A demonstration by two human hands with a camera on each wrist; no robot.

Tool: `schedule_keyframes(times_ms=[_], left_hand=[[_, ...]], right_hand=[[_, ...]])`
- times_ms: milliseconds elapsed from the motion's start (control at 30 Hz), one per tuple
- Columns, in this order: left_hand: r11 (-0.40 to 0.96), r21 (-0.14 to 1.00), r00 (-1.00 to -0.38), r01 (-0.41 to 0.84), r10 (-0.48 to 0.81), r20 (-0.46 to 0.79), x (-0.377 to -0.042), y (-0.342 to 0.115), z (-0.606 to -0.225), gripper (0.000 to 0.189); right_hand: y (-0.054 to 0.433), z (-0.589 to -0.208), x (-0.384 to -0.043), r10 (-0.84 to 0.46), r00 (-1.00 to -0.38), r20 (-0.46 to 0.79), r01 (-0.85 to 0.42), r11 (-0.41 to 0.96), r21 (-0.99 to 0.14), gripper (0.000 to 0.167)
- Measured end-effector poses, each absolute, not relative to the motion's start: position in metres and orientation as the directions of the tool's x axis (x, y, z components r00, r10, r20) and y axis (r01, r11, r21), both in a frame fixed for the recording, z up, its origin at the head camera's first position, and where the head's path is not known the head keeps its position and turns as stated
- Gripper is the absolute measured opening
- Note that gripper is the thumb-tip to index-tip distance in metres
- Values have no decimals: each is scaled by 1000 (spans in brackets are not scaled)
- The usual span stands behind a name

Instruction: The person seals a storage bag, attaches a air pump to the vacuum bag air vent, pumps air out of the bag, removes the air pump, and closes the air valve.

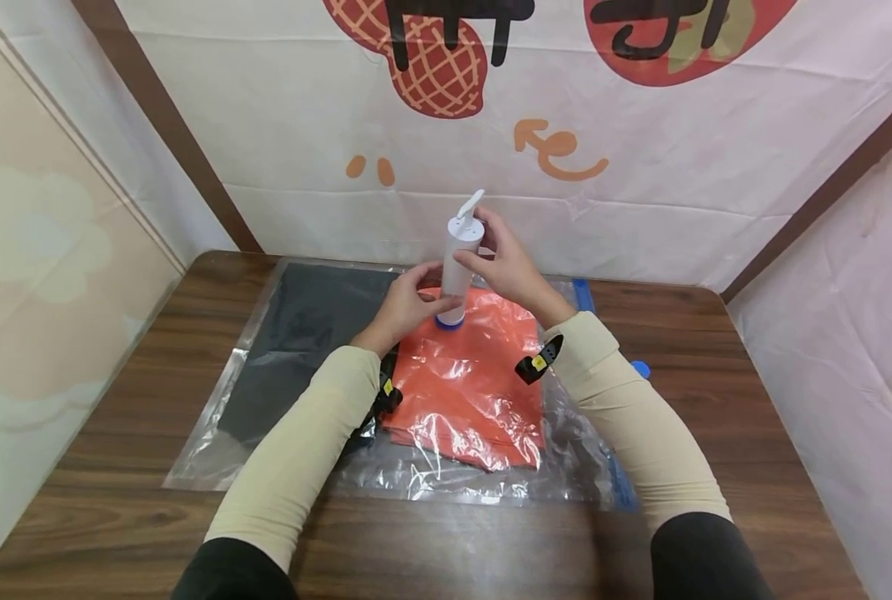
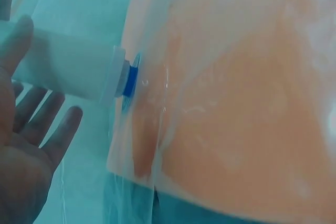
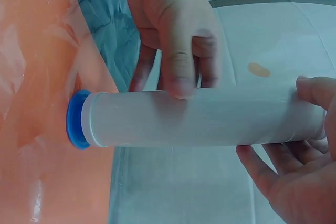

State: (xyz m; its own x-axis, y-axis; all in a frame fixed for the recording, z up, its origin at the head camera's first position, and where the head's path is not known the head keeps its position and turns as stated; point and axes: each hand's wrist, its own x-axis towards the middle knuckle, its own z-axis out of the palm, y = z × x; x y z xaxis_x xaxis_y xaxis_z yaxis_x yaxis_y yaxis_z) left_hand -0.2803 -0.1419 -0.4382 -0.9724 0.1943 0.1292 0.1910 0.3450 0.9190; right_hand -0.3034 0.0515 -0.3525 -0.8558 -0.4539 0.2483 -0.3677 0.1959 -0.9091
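Observation:
A white hand pump (image 1: 457, 275), cylindrical with a flipped-up handle (image 1: 469, 204), stands upright on the blue valve (image 3: 78, 119) of a clear storage bag (image 1: 446, 487). Folded orange fabric (image 1: 470, 392) lies inside the bag. My right hand (image 1: 519, 271) grips the pump's upper part, thumb on one side and fingers on the other. Around the lower part of the pump is my left hand (image 1: 408, 305), loosely placed. In the left wrist view its fingers (image 2: 63, 137) are spread and apart from the pump. The right wrist view shows the left thumb at the pump's side.
Dark folded fabric (image 1: 307, 333) lies under clear plastic to the left. A blue cap (image 1: 641, 368) sits on the wooden table (image 1: 686, 333) beyond my right forearm. Blue strips (image 1: 583, 294) show at the bag's right edge. A printed white cloth (image 1: 296, 125) hangs behind the table.

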Motion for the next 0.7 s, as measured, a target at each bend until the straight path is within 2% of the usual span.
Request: schedule_keyframes(times_ms=[233,433,700], left_hand=[[314,925,-974,213,142,176,-281,-134,-435,59],[320,921,-972,222,148,182,-281,-134,-434,56],[323,920,-972,223,150,183,-280,-135,-435,51]], right_hand=[[50,-352,-304,-411,-878,245,-371,263,-891,66],[51,-353,-303,-397,-886,239,-374,307,-875,62],[53,-351,-303,-437,-864,250,-368,208,-906,60]])
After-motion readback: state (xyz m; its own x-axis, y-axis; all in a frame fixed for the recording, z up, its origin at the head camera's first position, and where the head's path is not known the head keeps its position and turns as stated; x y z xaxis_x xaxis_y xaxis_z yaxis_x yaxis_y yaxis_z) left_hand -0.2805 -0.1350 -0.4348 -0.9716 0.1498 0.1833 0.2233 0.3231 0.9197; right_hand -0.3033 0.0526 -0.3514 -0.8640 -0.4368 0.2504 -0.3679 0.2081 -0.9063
